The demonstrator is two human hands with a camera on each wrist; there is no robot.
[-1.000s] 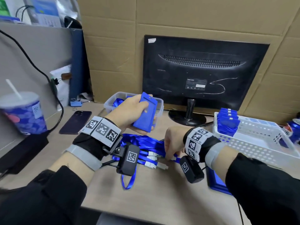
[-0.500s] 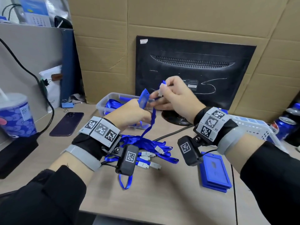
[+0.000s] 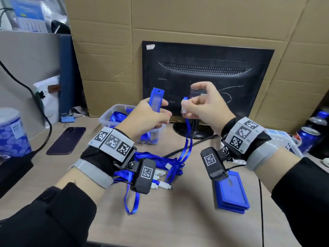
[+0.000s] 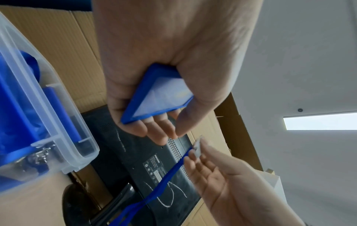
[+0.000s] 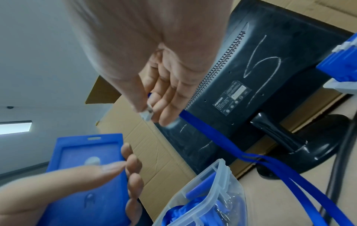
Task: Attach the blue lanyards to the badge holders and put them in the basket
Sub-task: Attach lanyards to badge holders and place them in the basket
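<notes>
change since 0.5 s ago: the hands, which were touching at the holder's top, are now apart, with a gap between holder and clip; the holder stands more upright than before.
left hand: raised above the counter, fingers and thumb wrapped round the lower half of a blue badge holder.
badge holder axis: long axis near vertical in the head view, leaning slightly; the slotted hang-hole end points up, the bottom end is buried in the palm. the windowed face shows in the right wrist view.
right hand: level with the left and just beside it; thumb and forefinger pinch the white clip of one blue lanyard, other fingers loosely curled behind.
clip axis: roughly upright, one end pointing up; not touching the holder.
lanyard run: strap hangs down from the clip as a doubled band, long axis near vertical, its lower end reaching the lanyard pile on the counter between the wrists.
pile: tangled blue straps with several white clips at the near edge; one loop trails toward the person.
spare holders: a flat stack on the counter under the right wrist.
basket: white, perforated, at the right behind the right wrist, mostly hidden.
clear tub: behind the left hand, blue straps inside.
background: back of a black monitor against cardboard; dark phone flat at the left; patterned cup at the far left; blue can at the far right.
</notes>
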